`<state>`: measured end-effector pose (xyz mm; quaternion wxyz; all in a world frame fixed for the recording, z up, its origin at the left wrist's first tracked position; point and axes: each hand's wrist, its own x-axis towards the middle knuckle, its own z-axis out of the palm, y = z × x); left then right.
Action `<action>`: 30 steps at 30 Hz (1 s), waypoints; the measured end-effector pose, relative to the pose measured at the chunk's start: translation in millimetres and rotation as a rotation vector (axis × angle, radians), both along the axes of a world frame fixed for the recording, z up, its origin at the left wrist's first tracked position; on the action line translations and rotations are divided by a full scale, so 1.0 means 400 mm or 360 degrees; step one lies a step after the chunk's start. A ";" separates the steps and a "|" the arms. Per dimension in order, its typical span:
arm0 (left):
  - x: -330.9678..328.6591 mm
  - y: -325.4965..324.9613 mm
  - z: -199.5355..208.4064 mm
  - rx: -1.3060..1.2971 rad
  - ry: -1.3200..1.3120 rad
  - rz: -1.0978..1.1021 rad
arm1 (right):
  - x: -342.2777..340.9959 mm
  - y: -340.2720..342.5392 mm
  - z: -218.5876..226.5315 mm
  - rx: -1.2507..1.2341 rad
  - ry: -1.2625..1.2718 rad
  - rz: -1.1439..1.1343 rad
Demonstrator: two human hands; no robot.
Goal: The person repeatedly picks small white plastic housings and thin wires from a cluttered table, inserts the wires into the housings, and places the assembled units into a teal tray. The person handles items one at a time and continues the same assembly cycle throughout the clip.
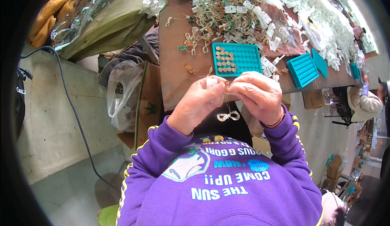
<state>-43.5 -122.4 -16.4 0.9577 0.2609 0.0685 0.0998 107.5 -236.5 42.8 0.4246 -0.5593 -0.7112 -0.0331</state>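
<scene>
Close in front of my chest, both hands meet over the table's near edge. My left hand (199,100) is closed in a pinch, with a small white tag (211,82) at its thumb and fingers. The fingertips of my right hand (258,96) pinch together at the same spot. From between them hangs a thin wire string (228,116), its lower part bundled into a shiny bow-shaped coil. What the fingertips press on is mostly hidden. Just beyond is a teal tray (250,57) of small round pockets, its left part filled with coin-like discs (224,59).
A heap of similar wire bundles (227,21) with green and orange ends covers the far table (174,59). More teal trays (302,69) stand at the right, near piled clear plastic pieces (325,27). A cardboard box (147,100) with a plastic bag is left. Another person (365,104) sits far right.
</scene>
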 end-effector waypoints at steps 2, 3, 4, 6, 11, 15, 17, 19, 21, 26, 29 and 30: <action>-0.001 0.000 0.003 -0.0076 -0.0041 -0.0017 | 0.003 0.006 0.002 0.0008 0.0013 0.0029; -0.002 0.000 0.005 0.0021 -0.0025 0.0070 | 0.002 0.007 0.004 0.0022 0.0040 0.0025; -0.003 0.000 0.007 0.0119 -0.0007 0.0155 | 0.000 0.008 0.006 0.0043 0.0076 0.0011; -0.003 -0.002 0.014 0.0311 0.0026 0.0349 | -0.015 -0.008 0.011 0.0013 0.0325 -0.0219; 0.005 -0.025 0.020 0.0591 0.0114 0.0683 | -0.055 -0.015 -0.011 0.0012 0.0135 -0.0428; 0.005 -0.039 0.012 0.0657 0.0159 0.0698 | -0.071 0.000 -0.047 0.0112 0.0121 -0.0491; -0.004 -0.033 0.011 0.0647 0.0171 0.0599 | -0.070 -0.001 -0.055 0.0096 0.0215 -0.0490; -0.008 -0.023 0.014 0.0089 0.0095 0.0492 | -0.064 -0.007 -0.055 0.0035 0.0400 -0.0496; -0.011 -0.020 0.019 -0.0184 0.0054 0.0418 | -0.058 -0.016 -0.052 -0.0124 0.0829 -0.0396; -0.014 -0.030 0.027 0.0085 0.0059 0.0377 | -0.041 -0.028 -0.056 -0.0582 0.2051 -0.0048; -0.018 -0.027 0.024 0.0413 0.0222 0.0419 | -0.041 -0.025 -0.067 -0.0651 0.2373 0.0123; -0.019 -0.024 0.022 0.0519 0.0231 0.0446 | -0.044 -0.024 -0.070 -0.0668 0.2460 0.0154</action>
